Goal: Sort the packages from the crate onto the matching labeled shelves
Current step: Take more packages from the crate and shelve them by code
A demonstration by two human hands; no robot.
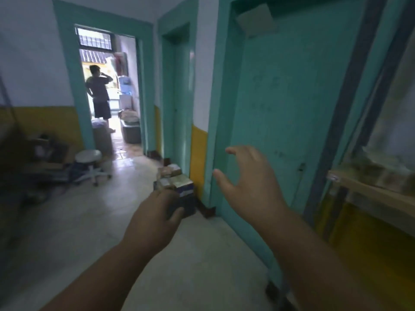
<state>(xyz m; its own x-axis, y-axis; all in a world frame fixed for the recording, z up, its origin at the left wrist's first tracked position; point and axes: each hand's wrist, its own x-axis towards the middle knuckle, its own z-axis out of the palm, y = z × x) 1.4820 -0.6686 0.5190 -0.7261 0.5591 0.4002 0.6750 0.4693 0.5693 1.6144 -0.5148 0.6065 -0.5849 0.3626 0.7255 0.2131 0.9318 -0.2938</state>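
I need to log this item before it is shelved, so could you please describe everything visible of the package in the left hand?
The package is a small box, dark blue on its side, with a paler, glossy top. The left hand holds it from behind at its near end, thumb against its side. It is carried above the floor, roughly level. Any label is too blurred to read.

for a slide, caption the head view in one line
Left hand grips a small package; right hand spread open near a teal door.
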